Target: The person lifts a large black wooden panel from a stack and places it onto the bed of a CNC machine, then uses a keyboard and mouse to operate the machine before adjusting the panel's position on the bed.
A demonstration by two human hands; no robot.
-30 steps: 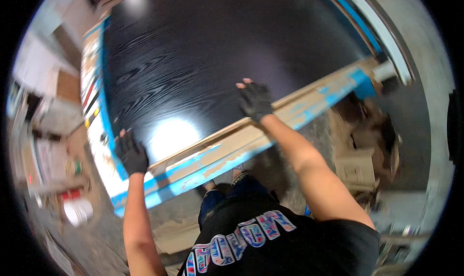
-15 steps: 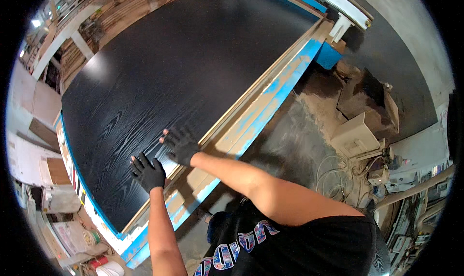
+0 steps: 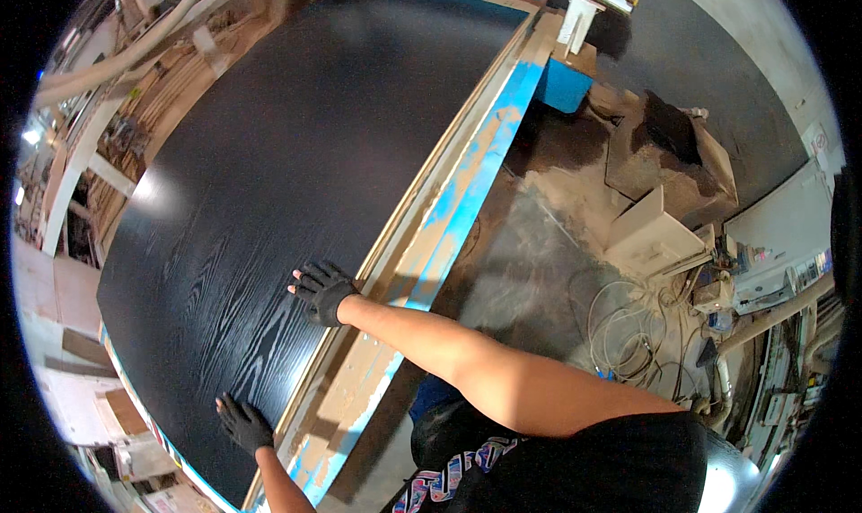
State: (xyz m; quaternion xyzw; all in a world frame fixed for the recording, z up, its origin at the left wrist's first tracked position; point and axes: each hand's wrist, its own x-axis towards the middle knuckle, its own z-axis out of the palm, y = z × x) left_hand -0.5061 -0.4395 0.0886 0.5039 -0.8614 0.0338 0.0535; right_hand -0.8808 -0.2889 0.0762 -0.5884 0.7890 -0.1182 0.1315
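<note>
A large black wood-grain panel (image 3: 296, 145) lies flat on a machine bed with a blue and bare-wood edge beam (image 3: 485, 154). My left hand (image 3: 242, 424), in a black glove with some bare fingertips, rests with fingers spread on the panel's near left part. Further up, close to the panel's long right edge, my right hand (image 3: 321, 293) is laid palm down in a matching glove, its fingers apart. Neither hand holds anything. Along that right edge runs a thin, light-coloured strip (image 3: 431, 174).
A blue box-like part and a white bracket (image 3: 576, 24) stand at the beam's far end. On the floor to the right lie a dusty cardboard box (image 3: 664, 154), a beige open case (image 3: 654, 236) and coiled hoses (image 3: 624, 333). Wooden framing (image 3: 112, 172) borders the panel's far left.
My left hand has moved down and left over the panel, away from the right hand. The right hand has shifted slightly and stays spread on the panel. The whole view has turned somewhat.
</note>
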